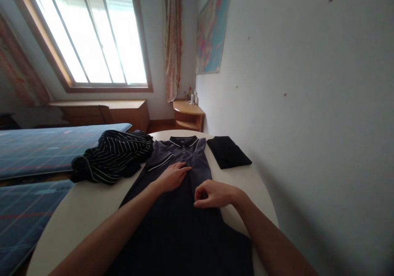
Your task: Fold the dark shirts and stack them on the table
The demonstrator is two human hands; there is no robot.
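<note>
A dark polo shirt point(172, 231) lies spread on a pale round table point(70, 222), its collar at the far edge and its buttons facing up. The sleeve with white trim on its left is laid inward. My left hand point(173, 176) rests on the chest just below the buttons, fingers stretched out. Over the shirt's right side, my right hand point(214, 194) is curled, with thumb and forefinger nearly together at the cloth. They appear to pinch the shirt, though the fingertips partly hide the fabric. The shirt's hem runs out of view at the bottom.
A folded black garment point(229, 152) lies at the table's far right. On the far left is a crumpled black-and-white striped garment point(115, 155). Blue checked mattresses point(46, 149) stand beyond the left edge; a white wall point(323, 144) rises close on the right.
</note>
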